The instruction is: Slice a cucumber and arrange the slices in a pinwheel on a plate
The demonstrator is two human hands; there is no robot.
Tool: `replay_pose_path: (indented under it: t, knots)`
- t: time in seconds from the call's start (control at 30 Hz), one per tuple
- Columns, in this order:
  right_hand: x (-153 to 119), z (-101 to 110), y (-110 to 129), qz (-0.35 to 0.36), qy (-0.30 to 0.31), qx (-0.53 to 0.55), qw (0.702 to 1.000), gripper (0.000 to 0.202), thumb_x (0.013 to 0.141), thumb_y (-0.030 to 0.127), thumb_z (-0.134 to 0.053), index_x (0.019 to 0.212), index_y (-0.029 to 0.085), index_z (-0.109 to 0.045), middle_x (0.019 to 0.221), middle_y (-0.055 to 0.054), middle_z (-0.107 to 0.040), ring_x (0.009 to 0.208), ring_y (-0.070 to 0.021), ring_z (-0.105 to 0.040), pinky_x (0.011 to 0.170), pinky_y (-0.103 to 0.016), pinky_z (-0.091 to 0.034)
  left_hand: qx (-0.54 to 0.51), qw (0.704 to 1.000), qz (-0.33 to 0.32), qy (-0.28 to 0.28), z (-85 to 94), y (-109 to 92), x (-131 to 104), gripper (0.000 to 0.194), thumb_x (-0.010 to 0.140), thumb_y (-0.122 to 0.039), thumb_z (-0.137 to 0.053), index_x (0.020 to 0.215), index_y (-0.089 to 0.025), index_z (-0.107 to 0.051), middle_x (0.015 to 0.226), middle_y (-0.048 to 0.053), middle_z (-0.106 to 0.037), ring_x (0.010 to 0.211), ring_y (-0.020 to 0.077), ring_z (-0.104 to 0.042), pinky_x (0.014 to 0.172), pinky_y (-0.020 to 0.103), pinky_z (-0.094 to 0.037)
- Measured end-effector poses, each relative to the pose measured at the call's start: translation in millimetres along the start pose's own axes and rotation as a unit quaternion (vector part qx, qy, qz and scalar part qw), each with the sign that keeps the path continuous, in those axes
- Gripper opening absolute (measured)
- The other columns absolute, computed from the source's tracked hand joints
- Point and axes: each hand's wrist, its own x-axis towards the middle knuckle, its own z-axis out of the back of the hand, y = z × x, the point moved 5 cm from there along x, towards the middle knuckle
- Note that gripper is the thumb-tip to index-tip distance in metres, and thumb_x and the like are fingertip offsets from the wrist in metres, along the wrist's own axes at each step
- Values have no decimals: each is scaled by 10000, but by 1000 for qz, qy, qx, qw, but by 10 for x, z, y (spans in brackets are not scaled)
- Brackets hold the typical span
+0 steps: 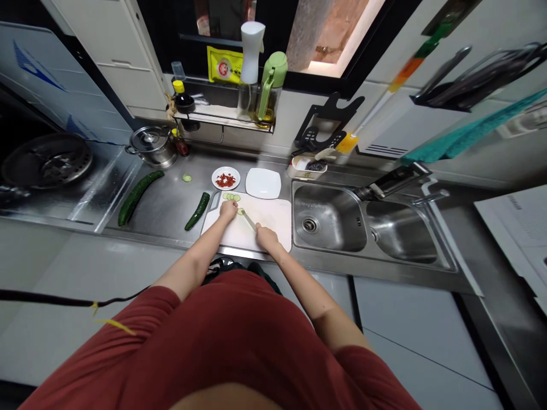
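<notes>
A white cutting board lies on the steel counter. My right hand is closed round the handle of a knife, its blade pointing up and left. By the blade's tip lies a cucumber slice. My left hand is over the board's left part with its fingers drawn together; whatever they may hold is too small to make out. Several thin cucumber slices overlap in a row just above it. A cut cucumber rests left of the board.
Behind the board are a plate of red pieces and a white plate. A whole cucumber, a cucumber end and a steel pot are to the left. A double sink adjoins the right side.
</notes>
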Motion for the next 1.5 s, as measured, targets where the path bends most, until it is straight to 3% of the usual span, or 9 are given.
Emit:
replay_pose_path:
  t: [0.5, 1.2, 1.5]
  knots:
    - [-47, -86, -70, -4, 7, -5, 1000, 342, 918, 101, -371, 1248, 163, -437, 1038, -145, -670, 955, -237, -649, 778, -308, -466, 4, 1000, -8, -2, -47, 31, 47, 156, 765, -181, -622, 904, -211, -687, 996, 80, -700, 962, 215, -621, 833, 288, -434]
    - [59, 85, 103, 5, 0, 2, 1000, 341, 922, 69, -332, 1229, 168, -442, 1063, -139, -670, 986, -233, -646, 782, -303, -462, 19, 1000, -2, -4, -27, 19, 34, 160, 771, -197, -614, 909, -217, -693, 1010, 72, -706, 978, 209, -625, 828, 276, -436]
    - [-11, -34, -8, 2, 1, -7, 1000, 341, 909, 84, -349, 1226, 164, -444, 1029, -139, -675, 954, -237, -655, 759, -306, -471, 18, 1000, -4, -5, -17, 15, 25, 174, 763, -189, -613, 915, -212, -695, 1013, 73, -706, 979, 205, -621, 830, 273, -438]
